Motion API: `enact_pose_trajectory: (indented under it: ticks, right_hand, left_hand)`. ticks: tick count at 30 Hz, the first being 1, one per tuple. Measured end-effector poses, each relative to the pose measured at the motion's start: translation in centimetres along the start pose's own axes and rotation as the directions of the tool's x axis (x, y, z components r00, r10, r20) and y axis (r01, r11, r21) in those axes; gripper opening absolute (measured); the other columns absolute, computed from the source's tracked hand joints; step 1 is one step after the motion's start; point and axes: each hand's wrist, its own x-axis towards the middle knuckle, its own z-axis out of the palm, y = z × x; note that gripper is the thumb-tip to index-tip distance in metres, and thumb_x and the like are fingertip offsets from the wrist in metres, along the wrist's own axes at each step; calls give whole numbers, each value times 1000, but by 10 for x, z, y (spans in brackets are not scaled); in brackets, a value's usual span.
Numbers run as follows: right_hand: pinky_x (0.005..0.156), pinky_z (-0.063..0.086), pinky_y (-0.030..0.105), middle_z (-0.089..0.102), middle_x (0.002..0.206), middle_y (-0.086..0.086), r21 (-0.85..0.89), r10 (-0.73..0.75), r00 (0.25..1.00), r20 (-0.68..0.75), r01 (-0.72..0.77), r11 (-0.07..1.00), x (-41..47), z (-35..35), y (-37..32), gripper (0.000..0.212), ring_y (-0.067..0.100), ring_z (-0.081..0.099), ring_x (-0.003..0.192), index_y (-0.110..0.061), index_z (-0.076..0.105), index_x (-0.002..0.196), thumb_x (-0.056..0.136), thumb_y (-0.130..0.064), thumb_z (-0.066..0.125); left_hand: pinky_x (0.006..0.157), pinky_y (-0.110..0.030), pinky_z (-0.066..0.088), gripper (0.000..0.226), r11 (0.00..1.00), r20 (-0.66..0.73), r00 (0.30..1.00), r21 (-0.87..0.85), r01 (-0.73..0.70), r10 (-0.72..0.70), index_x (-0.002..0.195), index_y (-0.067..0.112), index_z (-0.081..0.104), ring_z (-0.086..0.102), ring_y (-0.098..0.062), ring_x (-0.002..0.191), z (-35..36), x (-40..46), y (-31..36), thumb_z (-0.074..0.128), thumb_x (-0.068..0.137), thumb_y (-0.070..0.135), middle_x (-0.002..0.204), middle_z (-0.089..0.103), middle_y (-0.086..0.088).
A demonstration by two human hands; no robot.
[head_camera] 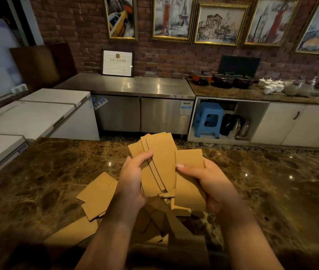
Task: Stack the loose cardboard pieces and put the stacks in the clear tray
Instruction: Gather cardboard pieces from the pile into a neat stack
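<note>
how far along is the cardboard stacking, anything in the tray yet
Early stage. No clear tray is in view, so nothing shows as stowed. The left hand grips a fanned bunch of cardboard pieces; the right hand pinches a single piece. A loose pile remains on the marble counter.

Your two bare forearms are reaching forward side by side, wrists raised; your left hand (133, 178) is curling its fingers over a fanned cardboard bundle (158, 164), while your right hand (207, 182) is pinching one cardboard piece (189, 184), thumb on top
</note>
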Motion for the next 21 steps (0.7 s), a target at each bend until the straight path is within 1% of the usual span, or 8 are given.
enact_pose_trajectory:
  ticks: [2,3,6,9,12,15,19,21]
  right_hand:
    - [83,58,45,77,104,3,-13,-14,1000,21,14,1000,0,3,0,40,25,73,98,-20,66,115,77,-22,78]
    - [83,58,45,77,104,2,-22,-20,999,24,21,1000,0,4,0,41,25,73,97,-20,66,115,76,-23,79]
    - [84,58,46,77,105,5,-7,-28,1000,13,28,1000,1,4,0,47,26,73,98,-17,65,117,73,-25,79]
    - [80,58,46,77,106,7,46,-18,999,-33,20,999,3,-3,-1,42,28,73,97,-15,64,120,80,-19,76]
    - [70,60,43,76,105,9,141,-2,998,-57,10,990,3,-8,-1,35,29,73,94,-15,63,119,85,-14,72]
    - [59,59,37,78,99,8,202,1,997,-73,13,979,4,-9,-2,28,26,75,85,-18,63,114,87,-13,70]
    - [70,60,43,77,102,9,229,-4,995,-99,27,973,5,-9,0,30,29,75,90,-18,63,115,87,-14,71]
    - [75,59,46,76,106,10,234,-8,993,-118,36,972,5,-7,1,34,31,73,95,-17,62,118,86,-15,72]
  left_hand:
    - [70,-44,52,25,998,10,998,8,-58,58,104,31,58,64,-32,94,-1,-3,2,71,84,23,105,66,-10]
    - [68,-41,51,22,997,20,997,3,-74,74,99,31,57,64,-30,92,-1,-6,4,70,85,20,102,65,-8]
    - [66,-41,50,28,996,50,995,-5,-89,89,107,30,58,64,-30,92,-2,-7,5,70,85,18,103,66,-7]
    - [65,-45,53,32,997,48,996,-15,-80,80,111,33,59,64,-34,95,-4,-7,6,70,85,19,108,66,-9]
    - [75,-55,57,36,997,71,995,-14,-74,75,116,38,61,64,-37,101,-4,-7,7,69,85,21,113,66,-9]
    - [79,-57,56,37,997,74,994,-5,-79,79,118,37,61,63,-37,103,-4,-4,7,68,85,20,114,66,-9]
    - [80,-56,55,34,996,69,993,-5,-92,92,116,38,61,63,-36,104,-3,-4,7,68,86,22,114,66,-9]
    - [79,-57,56,45,998,60,997,-11,-56,57,121,40,60,66,-36,103,-2,-4,7,75,79,35,115,69,-9]
